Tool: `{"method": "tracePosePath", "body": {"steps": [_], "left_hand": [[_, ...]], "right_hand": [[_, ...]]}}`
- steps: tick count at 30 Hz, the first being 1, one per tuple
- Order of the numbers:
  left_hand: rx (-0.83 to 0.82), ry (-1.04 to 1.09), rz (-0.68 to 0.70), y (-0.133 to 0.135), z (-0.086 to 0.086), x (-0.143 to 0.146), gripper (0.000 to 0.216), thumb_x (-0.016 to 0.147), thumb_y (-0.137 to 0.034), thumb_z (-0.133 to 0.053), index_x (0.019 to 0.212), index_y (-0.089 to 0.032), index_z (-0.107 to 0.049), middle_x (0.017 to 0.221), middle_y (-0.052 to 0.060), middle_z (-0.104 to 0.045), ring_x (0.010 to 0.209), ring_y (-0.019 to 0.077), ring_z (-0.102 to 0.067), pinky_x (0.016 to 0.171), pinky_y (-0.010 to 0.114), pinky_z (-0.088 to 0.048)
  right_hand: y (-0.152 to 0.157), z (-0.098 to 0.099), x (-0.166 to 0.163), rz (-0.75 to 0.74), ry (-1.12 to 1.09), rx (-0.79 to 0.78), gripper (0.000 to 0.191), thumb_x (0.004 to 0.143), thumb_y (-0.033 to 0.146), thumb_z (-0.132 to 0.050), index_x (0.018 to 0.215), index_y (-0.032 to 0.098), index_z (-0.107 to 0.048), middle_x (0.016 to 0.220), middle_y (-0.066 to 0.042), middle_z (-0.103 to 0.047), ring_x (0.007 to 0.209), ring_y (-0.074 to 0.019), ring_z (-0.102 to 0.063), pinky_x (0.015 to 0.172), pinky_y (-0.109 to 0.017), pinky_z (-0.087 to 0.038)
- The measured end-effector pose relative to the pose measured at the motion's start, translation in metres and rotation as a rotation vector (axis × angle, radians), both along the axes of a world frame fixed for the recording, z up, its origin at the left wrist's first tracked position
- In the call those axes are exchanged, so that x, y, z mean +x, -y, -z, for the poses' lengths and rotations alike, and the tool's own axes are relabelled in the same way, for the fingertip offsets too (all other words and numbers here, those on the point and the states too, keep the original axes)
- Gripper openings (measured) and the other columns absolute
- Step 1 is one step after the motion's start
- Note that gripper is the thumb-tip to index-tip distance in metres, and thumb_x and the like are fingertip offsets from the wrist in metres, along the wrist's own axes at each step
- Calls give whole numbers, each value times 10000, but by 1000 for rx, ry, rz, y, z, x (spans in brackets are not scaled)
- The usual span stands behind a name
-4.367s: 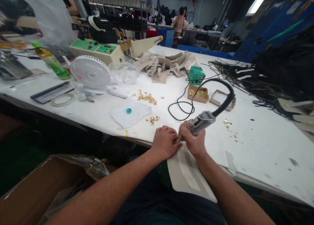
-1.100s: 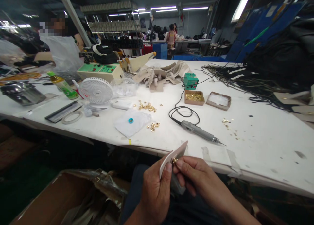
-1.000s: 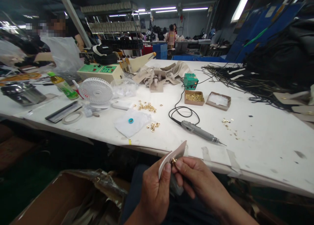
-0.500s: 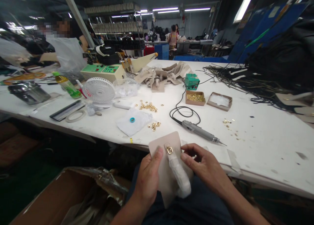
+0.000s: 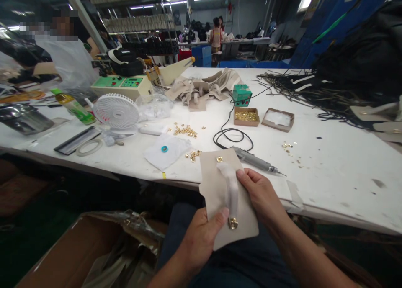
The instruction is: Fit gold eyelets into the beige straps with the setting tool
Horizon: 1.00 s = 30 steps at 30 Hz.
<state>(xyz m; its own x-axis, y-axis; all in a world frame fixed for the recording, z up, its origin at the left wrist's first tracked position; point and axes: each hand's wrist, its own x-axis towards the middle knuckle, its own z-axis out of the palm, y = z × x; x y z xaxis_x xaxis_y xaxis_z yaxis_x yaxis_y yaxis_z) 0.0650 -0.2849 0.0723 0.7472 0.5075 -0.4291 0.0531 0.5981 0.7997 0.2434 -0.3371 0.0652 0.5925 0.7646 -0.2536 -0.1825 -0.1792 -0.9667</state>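
Both my hands hold a beige leather piece [image 5: 216, 191] with a wrapped handle [image 5: 231, 187] and gold rings at its two ends, above my lap at the table's front edge. My left hand [image 5: 201, 237] grips its lower edge, thumb near the lower gold ring [image 5: 233, 224]. My right hand [image 5: 260, 196] holds its right side, fingers curled on it. An electric screwdriver [image 5: 254, 160] lies on the white table [image 5: 329, 175] just behind the piece, touched by neither hand.
Loose gold fittings [image 5: 185, 130], two small boxes [image 5: 246, 116], a white fan [image 5: 116, 111], a green-panelled machine [image 5: 121, 83], beige pieces [image 5: 201, 89] and black straps [image 5: 314, 97] lie on the table. A cardboard box [image 5: 72, 254] sits low left. Another person [image 5: 63, 49] stands at the far left.
The screwdriver was put down on the table. I lifted the beige piece off the edge and turned it end over end; it now faces me with the handle upright.
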Motion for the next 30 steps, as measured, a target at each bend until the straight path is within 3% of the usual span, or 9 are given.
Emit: {"method": "tracePosePath", "body": {"steps": [3,5,7,9,15,19,22,26,30], "left_hand": [[52,-44,-72,0,1,2,589,848,-632,-759,1013,-68,-796,743,124,-775,564,195,-683,550,277,-544],[58,-47,-123,-5,-2,4,609,840,-637,-763,1035,-61,-784,755,129,-771,557,200,-679,534,296,-564],[45,-30,-138,-8,-5,6,606,837,-620,-774,1058,-57,-774,792,136,-775,582,200,-683,550,306,-584],[17,-1,-136,-8,-7,7,583,839,-597,-785,1075,-65,-769,824,131,-776,597,186,-679,565,297,-584],[121,-55,-100,-5,-15,7,568,843,-634,-759,976,-83,-781,693,69,-722,578,168,-633,573,277,-546],[391,-116,-100,-2,-22,5,546,880,-647,-704,880,-106,-782,765,70,-738,739,206,-657,687,273,-534],[500,-189,-132,1,-23,4,568,908,-658,-655,801,-111,-765,751,71,-730,741,209,-639,663,264,-505],[477,-189,-144,3,-24,2,555,900,-647,-677,844,-104,-776,747,71,-731,694,190,-627,624,254,-489],[275,-115,-114,1,-22,3,569,879,-651,-705,991,-99,-782,720,74,-724,652,198,-650,597,275,-524]], "right_hand": [[9,-2,-1,177,424,64,450,897,528,-717,1188,188,-670,1009,-73,-713,796,-200,-652,687,-323,-554],[21,-3,-6,229,731,191,266,920,377,-730,1128,217,-687,981,-57,-700,818,-193,-653,741,-337,-555],[35,-4,-12,64,962,325,141,925,256,-740,1061,242,-702,935,-40,-690,831,-183,-651,747,-329,-541],[44,-4,-17,-150,1091,375,180,912,224,-767,1080,253,-710,945,-45,-697,847,-189,-650,731,-332,-527],[45,-7,-21,-255,1182,315,109,949,227,-721,1053,246,-694,940,-53,-718,827,-197,-655,732,-355,-495],[43,-14,-29,-205,1248,251,64,921,215,-717,971,239,-685,901,-44,-724,796,-201,-662,738,-368,-464],[43,-17,-33,-158,1276,230,67,893,187,-710,931,229,-674,886,-44,-729,788,-201,-672,743,-370,-462],[47,-13,-24,-211,1349,352,194,913,136,-710,1088,216,-688,949,-55,-762,804,-191,-693,770,-361,-498],[52,-5,-8,-285,1430,481,272,957,141,-701,1219,211,-674,946,-57,-780,806,-192,-699,764,-347,-531]]}}
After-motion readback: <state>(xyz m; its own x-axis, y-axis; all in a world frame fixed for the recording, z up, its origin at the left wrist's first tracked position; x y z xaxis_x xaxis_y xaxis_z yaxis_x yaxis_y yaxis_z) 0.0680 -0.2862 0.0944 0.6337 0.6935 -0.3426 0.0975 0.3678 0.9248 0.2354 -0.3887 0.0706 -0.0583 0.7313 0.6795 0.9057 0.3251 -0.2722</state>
